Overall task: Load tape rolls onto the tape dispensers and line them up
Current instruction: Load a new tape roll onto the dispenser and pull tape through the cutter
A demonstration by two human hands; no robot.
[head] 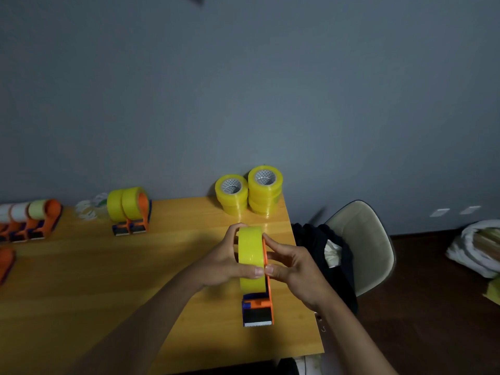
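Note:
A yellow tape roll [251, 259] sits upright in an orange tape dispenser [261, 309] near the table's right edge, blade end toward me. My left hand [224, 262] grips the roll from the left, thumb across its front. My right hand [290, 269] holds the dispenser's orange side plate from the right. Two stacks of yellow tape rolls [232, 197] [265, 189] stand at the table's back edge by the wall. Two loaded dispensers [131, 209] stand side by side at the back left, and more loaded dispensers [29, 220] line up at the far left.
The wooden table [108, 266] ends just right of my hands. Past the edge are a beige chair [365, 239] and a dark cloth [319, 247]. Clear rings [88, 209] lie by the wall. Another orange dispenser [5, 263] shows at the left edge.

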